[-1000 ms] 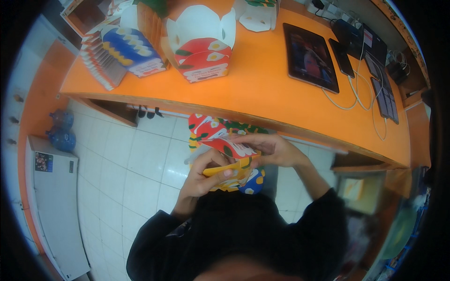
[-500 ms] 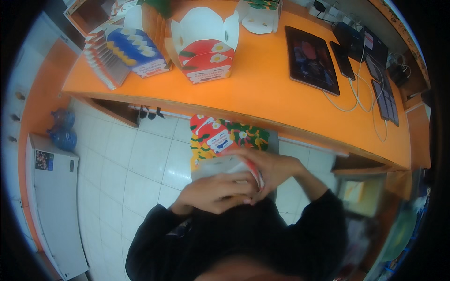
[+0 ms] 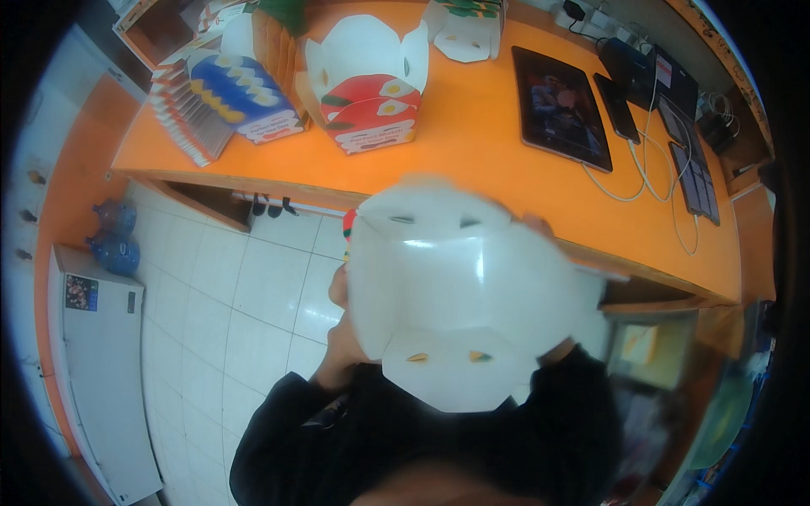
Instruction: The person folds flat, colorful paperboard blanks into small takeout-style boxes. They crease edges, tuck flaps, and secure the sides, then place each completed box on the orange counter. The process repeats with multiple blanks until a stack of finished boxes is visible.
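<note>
An opened-out paper food box [image 3: 439, 291], white inside with slotted flaps, is held up in front of my body with its mouth facing me. My left hand [image 3: 341, 341] grips its left side, fingers curled behind the wall. On the opposite side my right hand [image 3: 556, 350] holds the box, mostly hidden behind it, with some fingertips showing at the far right edge. Beyond, on the orange table, stand nested open red food boxes [image 3: 371, 114] with egg pictures. Left of them are nested blue boxes [image 3: 253, 101] beside a row of folded cartons [image 3: 187, 114].
A tablet [image 3: 561, 110] lies on the right of the orange table [image 3: 464, 126], beside phones [image 3: 616, 108] with white charging cables. Another white-and-green carton stack [image 3: 464, 34] stands at the back. Left, a white freezer [image 3: 101, 371] and blue water bottles [image 3: 114, 244] stand on the tiled floor.
The box between my hands, folded in before, is now opened wide with its mouth toward me. My hands have moved apart to its two sides.
</note>
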Available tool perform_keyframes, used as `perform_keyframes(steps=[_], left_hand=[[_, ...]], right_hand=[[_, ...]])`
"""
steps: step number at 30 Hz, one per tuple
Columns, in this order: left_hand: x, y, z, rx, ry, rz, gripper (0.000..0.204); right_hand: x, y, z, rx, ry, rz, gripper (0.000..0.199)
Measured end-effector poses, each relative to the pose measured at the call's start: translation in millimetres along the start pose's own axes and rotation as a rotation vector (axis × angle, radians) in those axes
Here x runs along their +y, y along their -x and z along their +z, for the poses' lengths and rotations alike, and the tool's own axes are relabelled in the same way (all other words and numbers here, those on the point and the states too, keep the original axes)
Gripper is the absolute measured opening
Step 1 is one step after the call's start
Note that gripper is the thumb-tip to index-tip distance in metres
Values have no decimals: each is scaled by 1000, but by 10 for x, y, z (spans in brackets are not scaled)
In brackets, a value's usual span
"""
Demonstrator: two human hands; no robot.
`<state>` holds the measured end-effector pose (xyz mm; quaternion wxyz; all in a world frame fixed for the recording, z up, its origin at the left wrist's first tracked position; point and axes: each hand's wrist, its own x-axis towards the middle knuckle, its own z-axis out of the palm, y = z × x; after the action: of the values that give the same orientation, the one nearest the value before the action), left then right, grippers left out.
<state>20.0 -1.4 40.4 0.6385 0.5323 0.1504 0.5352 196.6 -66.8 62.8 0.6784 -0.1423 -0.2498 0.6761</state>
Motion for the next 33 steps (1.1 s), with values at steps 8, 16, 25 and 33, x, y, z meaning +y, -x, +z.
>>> perform_keyframes(steps=[8, 16, 25, 33], left_hand=[[-275, 36, -90, -21, 27, -158, 67], [-368, 167, -174, -90, 17, -165, 67], [-380, 429, -357, -289, -4, -181, 68], [-399, 518, -457, -405, -33, -182, 69]], right_hand=[[305, -87, -243, -12, 586, -365, 62], [454, 67, -462, -58, 841, -500, 65], [417, 255, -505, -183, 811, -217, 68], [384, 119, -314, -65, 736, -351, 81]])
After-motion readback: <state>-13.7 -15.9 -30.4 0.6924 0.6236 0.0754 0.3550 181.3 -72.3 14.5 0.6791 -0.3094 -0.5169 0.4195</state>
